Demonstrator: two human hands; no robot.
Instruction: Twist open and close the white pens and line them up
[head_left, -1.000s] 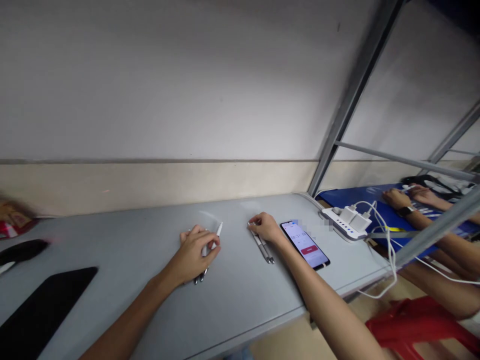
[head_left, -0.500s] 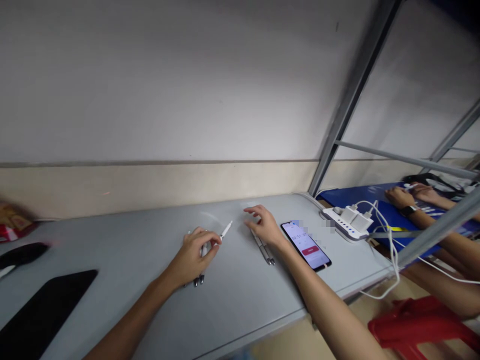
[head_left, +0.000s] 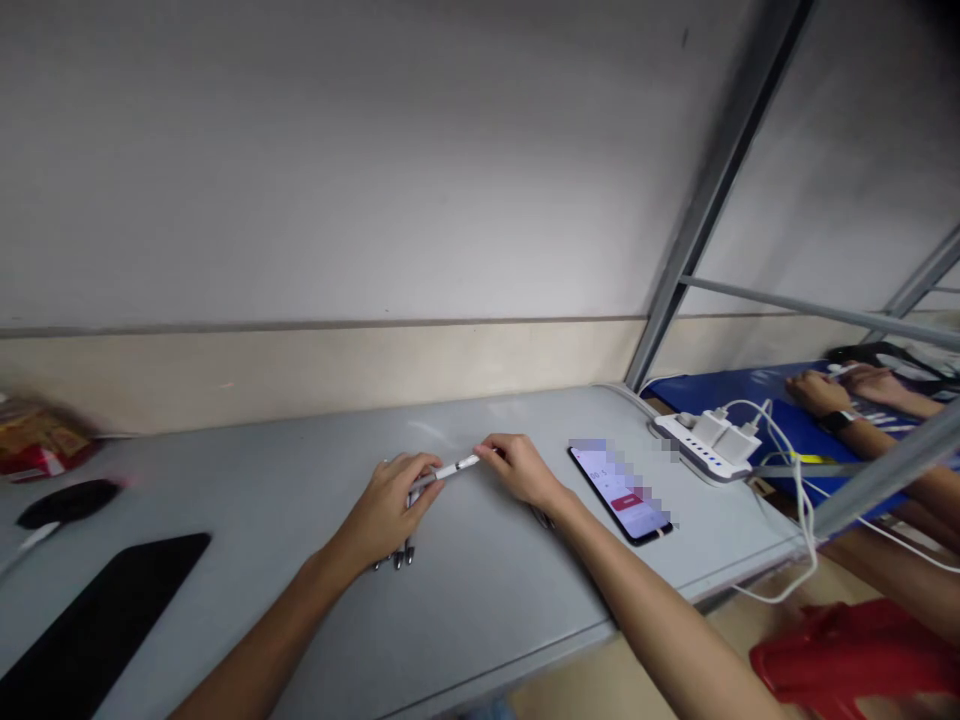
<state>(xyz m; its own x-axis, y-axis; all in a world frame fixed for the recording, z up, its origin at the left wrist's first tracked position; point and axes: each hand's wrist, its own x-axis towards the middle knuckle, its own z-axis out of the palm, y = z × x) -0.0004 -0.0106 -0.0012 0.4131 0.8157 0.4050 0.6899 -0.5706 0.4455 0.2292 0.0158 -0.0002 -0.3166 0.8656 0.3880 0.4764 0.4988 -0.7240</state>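
My left hand (head_left: 390,503) rests on the grey table (head_left: 247,480), its fingers closed around a white pen (head_left: 448,470) that points to the right. Under that hand lie two more pens, their dark tips (head_left: 403,555) showing below the palm. My right hand (head_left: 521,468) has come across and pinches the far end of the same white pen. Beneath my right wrist, other pens are almost fully hidden. A phone (head_left: 621,493) with a lit screen lies just right of my right hand.
A white power strip (head_left: 712,447) with chargers and cables sits at the table's right end. A black flat slab (head_left: 90,625) and a black object (head_left: 67,500) lie at the left. Another person's hands (head_left: 851,390) work on a blue surface at the right. A red stool (head_left: 862,665) stands below.
My right hand left the pens by the phone and moved left to grip the tip of the white pen. My left hand turned that pen toward it.
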